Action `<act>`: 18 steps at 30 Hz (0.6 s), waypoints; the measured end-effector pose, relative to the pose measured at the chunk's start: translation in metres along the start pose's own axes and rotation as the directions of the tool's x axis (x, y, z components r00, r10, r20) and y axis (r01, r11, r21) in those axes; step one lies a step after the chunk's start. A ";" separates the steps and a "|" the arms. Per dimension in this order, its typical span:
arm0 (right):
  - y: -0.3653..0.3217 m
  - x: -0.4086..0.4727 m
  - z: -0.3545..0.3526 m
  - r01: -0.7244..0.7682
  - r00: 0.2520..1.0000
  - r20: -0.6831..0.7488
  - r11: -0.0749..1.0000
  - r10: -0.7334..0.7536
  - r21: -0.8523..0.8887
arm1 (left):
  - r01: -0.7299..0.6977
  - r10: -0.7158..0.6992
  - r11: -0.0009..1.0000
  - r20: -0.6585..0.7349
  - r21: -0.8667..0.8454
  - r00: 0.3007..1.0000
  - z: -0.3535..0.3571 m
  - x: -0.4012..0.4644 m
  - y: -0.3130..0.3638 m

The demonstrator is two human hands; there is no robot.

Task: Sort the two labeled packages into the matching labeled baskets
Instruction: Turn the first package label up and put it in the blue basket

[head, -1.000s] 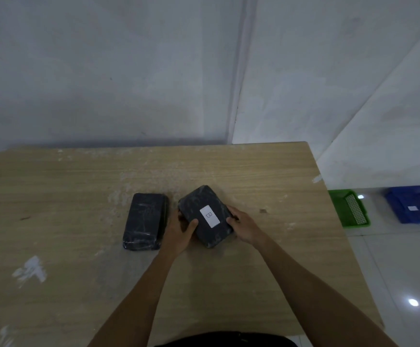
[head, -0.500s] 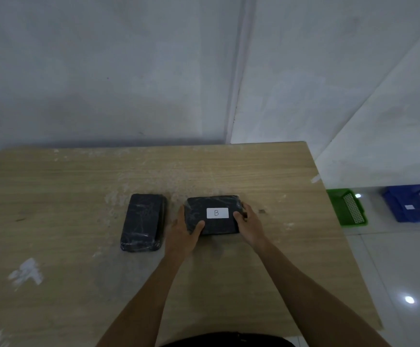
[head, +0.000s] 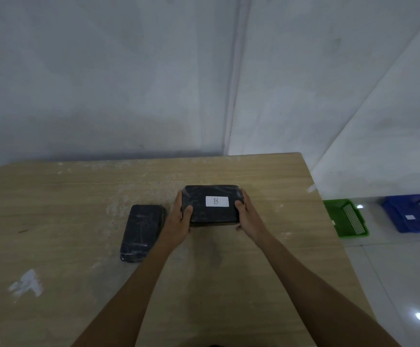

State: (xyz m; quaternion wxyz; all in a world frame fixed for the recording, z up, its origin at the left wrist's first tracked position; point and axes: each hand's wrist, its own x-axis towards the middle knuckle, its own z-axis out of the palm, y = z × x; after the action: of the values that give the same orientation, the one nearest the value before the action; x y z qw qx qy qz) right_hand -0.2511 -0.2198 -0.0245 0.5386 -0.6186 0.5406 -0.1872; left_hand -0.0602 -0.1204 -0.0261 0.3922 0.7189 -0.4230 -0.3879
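A black wrapped package (head: pixel 211 211) with a white label reading B faces me, held between both hands just above the wooden table (head: pixel 78 196). My left hand (head: pixel 179 221) grips its left end and my right hand (head: pixel 247 216) grips its right end. A second black package (head: pixel 141 232) lies flat on the table to the left, and no label shows on it. On the floor to the right stand a green basket (head: pixel 345 219) and a blue basket (head: pixel 413 212) with a small white label whose letter I cannot read.
Grey walls meet in a corner behind the table. The table's right edge runs between the packages and the baskets. The tiled floor on the right shows bright light reflections.
The B package was turned from a slanted position to level with its label upright, then raised off the table between both hands. The other package has not moved.
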 end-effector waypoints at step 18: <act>-0.116 -0.025 -0.119 0.232 0.964 -0.140 0.972 -0.225 0.041 | -0.263 0.264 0.965 0.041 -0.017 0.964 -0.013 0.024 0.160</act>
State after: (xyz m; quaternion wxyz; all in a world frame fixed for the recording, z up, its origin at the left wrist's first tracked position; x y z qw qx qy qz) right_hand -0.3027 -0.2723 0.1268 0.4929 -0.6473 0.4952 -0.3047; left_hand -0.0893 -0.1929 0.1160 0.4352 0.6456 -0.5210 -0.3500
